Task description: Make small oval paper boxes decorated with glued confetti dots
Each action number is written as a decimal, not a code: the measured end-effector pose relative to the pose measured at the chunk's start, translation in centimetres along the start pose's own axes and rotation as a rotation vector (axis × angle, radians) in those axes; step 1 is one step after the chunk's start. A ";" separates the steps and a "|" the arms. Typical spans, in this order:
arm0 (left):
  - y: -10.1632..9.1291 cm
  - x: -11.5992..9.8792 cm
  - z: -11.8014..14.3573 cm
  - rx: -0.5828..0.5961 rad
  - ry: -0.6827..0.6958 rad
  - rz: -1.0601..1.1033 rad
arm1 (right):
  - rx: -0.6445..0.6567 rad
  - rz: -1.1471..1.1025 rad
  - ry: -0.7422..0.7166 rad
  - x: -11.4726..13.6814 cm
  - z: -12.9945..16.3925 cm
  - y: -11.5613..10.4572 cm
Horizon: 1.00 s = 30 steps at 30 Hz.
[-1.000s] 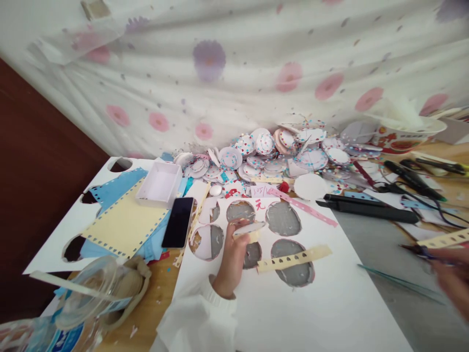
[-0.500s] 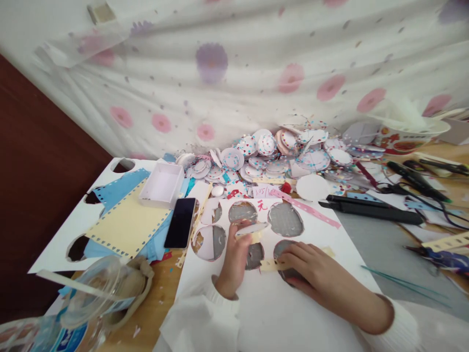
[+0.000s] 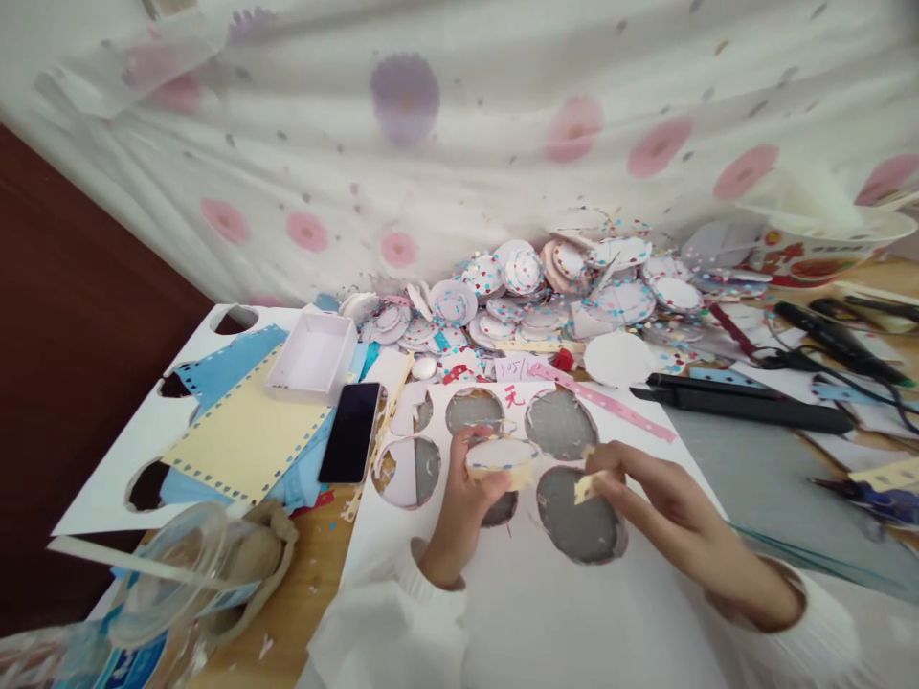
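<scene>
Left hand [image 3: 463,488] grips a paper disc [image 3: 501,453]; right hand [image 3: 661,498] pinches a yellow strip [image 3: 585,486]. White sheet [image 3: 574,612] bears red character 无 [image 3: 512,395]; a nearby pink label [image 3: 518,366] is illegible.

- A home craft corner: a flower-print curtain [image 3: 459,144] hangs right behind the counter [image 3: 302,593].
- Below the curtain, a heap of paper discs [image 3: 546,287].
- Right of the heap, scissors [image 3: 782,359] and tools.
</scene>
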<state>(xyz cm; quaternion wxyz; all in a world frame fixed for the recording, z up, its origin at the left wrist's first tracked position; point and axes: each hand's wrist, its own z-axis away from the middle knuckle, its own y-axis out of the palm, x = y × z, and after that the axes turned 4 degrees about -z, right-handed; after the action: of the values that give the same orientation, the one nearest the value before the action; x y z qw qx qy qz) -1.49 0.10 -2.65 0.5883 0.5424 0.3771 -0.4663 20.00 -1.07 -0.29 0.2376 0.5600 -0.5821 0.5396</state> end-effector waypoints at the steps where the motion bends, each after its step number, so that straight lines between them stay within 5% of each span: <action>1: 0.1 -0.1 0.0 -0.005 0.000 -0.018 | -0.008 0.002 -0.003 -0.1 0.1 0.2; 8: 0.8 -0.9 0.0 0.021 -0.022 -0.221 | -0.029 0.004 0.061 -0.1 0.6 0.7; 30: 0.5 -0.3 0.3 0.104 -0.017 -0.335 | -0.001 0.110 0.119 -0.4 1.1 1.7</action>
<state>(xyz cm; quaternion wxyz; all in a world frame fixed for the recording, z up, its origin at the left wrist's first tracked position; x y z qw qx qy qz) -1.17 -0.12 -2.16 0.4767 0.4980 0.4324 -0.5812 18.88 -2.25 -1.62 0.2421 0.4938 -0.5971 0.5840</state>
